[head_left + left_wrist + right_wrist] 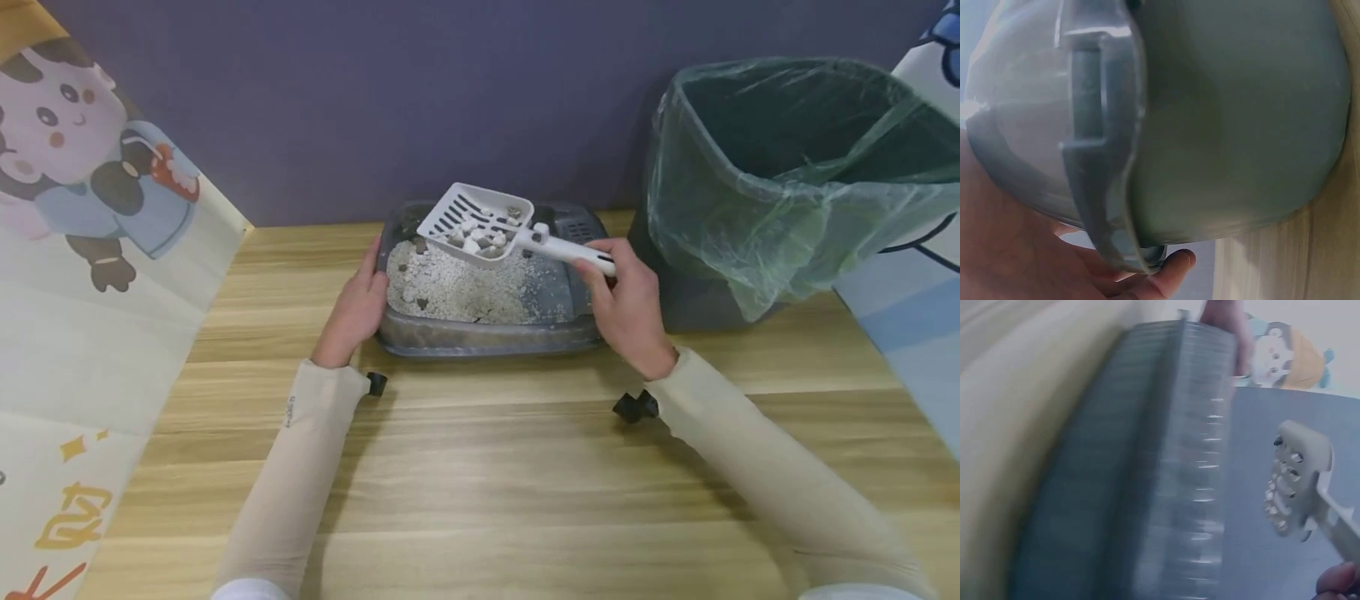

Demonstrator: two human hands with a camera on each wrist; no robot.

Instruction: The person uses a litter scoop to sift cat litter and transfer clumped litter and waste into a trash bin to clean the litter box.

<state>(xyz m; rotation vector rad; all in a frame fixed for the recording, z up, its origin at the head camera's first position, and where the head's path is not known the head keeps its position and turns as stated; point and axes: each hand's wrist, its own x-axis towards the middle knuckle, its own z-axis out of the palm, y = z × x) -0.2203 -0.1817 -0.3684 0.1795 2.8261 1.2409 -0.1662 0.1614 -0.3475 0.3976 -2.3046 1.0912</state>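
Observation:
A grey litter box [487, 340] stands on the table against the back wall, with pale granular litter [457, 287] and a few dark lumps in it. My left hand [356, 304] grips the box's left end; in the left wrist view its fingers [1172, 272] curl at the rim. Held by the handle in my right hand [628, 308] is a white slotted litter scoop [562, 248]. Its head is over the box and carries several whitish and grey clumps [480, 240]. In the right wrist view the scoop [1316, 450] shows from the side, above the box's rim.
To the right of the box stands a tall dark trash bin [682, 292], lined with a translucent green bag [750, 225] folded over its rim. A purple-grey wall [375, 100] closes off the back of the wooden table [487, 483]. Cartoon-printed panels [127, 183] flank both sides.

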